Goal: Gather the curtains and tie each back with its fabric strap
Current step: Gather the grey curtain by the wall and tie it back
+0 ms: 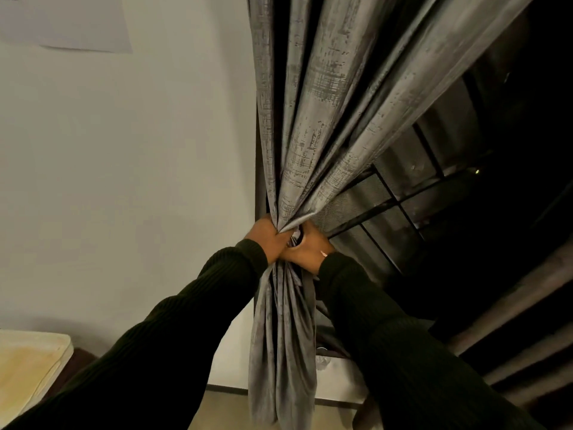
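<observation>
Where the grey curtain (313, 125) narrows to a tight bunch beside the white wall (124, 181), both hands meet and clamp it. With fingers curled round the gathered folds, the left hand (268, 237) grips the bunch from the wall side, and the right hand (310, 248) grips it from the window side, touching the left. A narrow grey strap (308, 293) hangs from under the right hand, alongside the loose lower folds that fall toward the floor. Above the hands the pleats fan up and out to the right across the dark window (449, 181). Both arms wear dark ribbed sleeves (186, 336). A pale bench (28, 361) corner shows at lower left.
</observation>
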